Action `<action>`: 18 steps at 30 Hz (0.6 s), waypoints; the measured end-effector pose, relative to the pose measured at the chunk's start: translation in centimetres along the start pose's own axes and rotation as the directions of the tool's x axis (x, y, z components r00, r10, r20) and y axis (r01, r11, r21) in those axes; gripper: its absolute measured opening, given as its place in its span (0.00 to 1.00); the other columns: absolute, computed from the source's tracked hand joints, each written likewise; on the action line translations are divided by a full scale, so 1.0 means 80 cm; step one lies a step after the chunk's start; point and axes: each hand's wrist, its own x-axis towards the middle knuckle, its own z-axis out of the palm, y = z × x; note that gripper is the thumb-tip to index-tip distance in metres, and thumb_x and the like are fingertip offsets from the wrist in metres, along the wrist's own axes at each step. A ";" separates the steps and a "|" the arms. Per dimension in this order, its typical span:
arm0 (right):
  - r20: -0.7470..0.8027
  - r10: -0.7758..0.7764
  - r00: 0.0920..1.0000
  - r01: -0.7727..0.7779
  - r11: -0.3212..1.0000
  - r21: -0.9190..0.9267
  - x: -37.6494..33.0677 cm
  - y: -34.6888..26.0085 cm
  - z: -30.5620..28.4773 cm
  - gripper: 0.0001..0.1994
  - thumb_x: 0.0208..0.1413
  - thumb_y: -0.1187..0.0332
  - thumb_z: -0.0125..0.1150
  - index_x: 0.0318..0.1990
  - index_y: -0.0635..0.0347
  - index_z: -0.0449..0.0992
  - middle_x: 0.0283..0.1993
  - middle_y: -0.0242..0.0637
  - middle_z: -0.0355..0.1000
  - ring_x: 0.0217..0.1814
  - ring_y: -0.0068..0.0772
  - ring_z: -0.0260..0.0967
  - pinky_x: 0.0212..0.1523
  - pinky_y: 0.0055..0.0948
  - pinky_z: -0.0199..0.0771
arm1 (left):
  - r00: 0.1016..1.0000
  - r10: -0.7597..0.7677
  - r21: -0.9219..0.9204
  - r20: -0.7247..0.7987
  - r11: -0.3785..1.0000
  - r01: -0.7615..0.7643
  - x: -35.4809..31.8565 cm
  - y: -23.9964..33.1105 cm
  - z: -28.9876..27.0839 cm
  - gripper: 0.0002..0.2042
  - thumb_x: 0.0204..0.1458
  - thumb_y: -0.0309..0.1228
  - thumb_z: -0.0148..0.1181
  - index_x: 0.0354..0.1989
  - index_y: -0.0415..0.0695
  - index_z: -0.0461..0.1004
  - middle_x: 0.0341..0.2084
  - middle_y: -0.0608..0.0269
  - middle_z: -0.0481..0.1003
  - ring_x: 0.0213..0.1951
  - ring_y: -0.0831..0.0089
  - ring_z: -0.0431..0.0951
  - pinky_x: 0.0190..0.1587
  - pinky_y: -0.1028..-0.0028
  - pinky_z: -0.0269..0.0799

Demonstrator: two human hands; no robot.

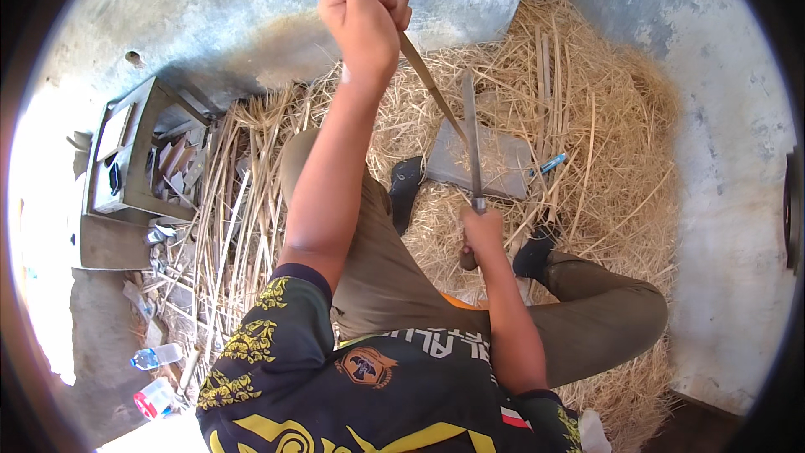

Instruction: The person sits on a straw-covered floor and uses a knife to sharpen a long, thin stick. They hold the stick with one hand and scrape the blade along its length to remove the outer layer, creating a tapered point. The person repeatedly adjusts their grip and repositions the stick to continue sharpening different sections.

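My left hand (362, 8) is raised high at the top of the view, its fingers closed round a long, thin bamboo strip (426, 77). From that fist the strip slants down to the right, and its lower end lies close to the blade of a machete (474, 143). In my right hand (484, 231) is the machete's handle, with the long straight blade pointing away from me. Beneath the blade lies a flat grey block (453, 155) with some shavings on it, set between my feet. Whether strip and blade touch, I cannot tell.
Pale shavings (620, 117) cover the floor round the block. A blue pen-like object (549, 164) lies at its right. Long bamboo strips (222, 226) are heaped at left beside a wooden cabinet (138, 159). A plastic bottle (157, 356) and a red-and-white container (153, 399) lie lower left. Walls (729, 176) stand close by.
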 end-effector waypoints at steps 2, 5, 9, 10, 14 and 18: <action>-0.180 -0.156 0.971 0.128 0.979 -0.160 0.011 -0.002 -0.012 0.14 0.49 0.64 0.63 0.20 0.66 0.72 0.16 0.37 0.68 0.18 0.36 0.66 0.27 0.39 0.67 | 1.000 -0.009 0.003 0.012 1.000 0.009 0.001 0.000 -0.001 0.24 0.68 0.53 0.46 0.25 0.48 0.57 0.13 0.73 0.50 0.13 0.82 0.45 0.16 0.76 0.40; -0.255 -0.316 0.914 0.324 0.946 -0.013 -0.010 -0.026 -0.017 0.13 0.51 0.68 0.62 0.19 0.66 0.71 0.15 0.32 0.66 0.18 0.25 0.61 0.24 0.35 0.62 | 0.992 -0.095 -0.041 0.082 0.994 0.099 0.001 0.002 -0.003 0.26 0.67 0.57 0.44 0.24 0.50 0.56 0.12 0.74 0.48 0.14 0.81 0.43 0.16 0.76 0.40; -0.237 -0.397 0.887 0.419 0.906 0.052 -0.004 0.002 0.003 0.13 0.53 0.68 0.60 0.20 0.67 0.72 0.16 0.33 0.67 0.20 0.24 0.61 0.24 0.35 0.62 | 0.947 -0.228 -0.164 0.224 0.949 0.268 0.006 0.001 -0.002 0.28 0.66 0.61 0.40 0.21 0.52 0.54 0.11 0.75 0.47 0.12 0.81 0.43 0.14 0.75 0.42; -0.241 -0.416 0.877 0.418 0.907 -0.044 -0.006 0.003 0.008 0.14 0.52 0.67 0.61 0.20 0.67 0.72 0.17 0.34 0.68 0.19 0.26 0.63 0.25 0.36 0.63 | 0.936 -0.241 -0.162 0.255 0.944 0.287 0.009 0.002 -0.001 0.28 0.65 0.62 0.39 0.21 0.52 0.53 0.11 0.75 0.46 0.12 0.80 0.42 0.15 0.75 0.41; -0.164 -0.316 0.934 0.249 0.909 -0.334 -0.003 -0.020 -0.010 0.16 0.48 0.62 0.62 0.22 0.69 0.73 0.17 0.45 0.69 0.22 0.44 0.72 0.31 0.44 0.69 | 0.929 -0.237 -0.190 0.284 0.936 0.297 0.012 -0.001 -0.014 0.28 0.65 0.62 0.39 0.22 0.52 0.53 0.11 0.76 0.46 0.12 0.80 0.42 0.15 0.75 0.42; -0.287 -0.492 0.822 0.486 0.868 -0.097 -0.022 -0.035 -0.009 0.14 0.49 0.65 0.62 0.21 0.68 0.73 0.16 0.41 0.68 0.19 0.31 0.64 0.27 0.39 0.65 | 0.932 -0.221 -0.156 0.286 0.949 0.273 0.013 -0.002 -0.017 0.28 0.65 0.62 0.38 0.22 0.52 0.54 0.11 0.76 0.46 0.13 0.80 0.42 0.15 0.76 0.42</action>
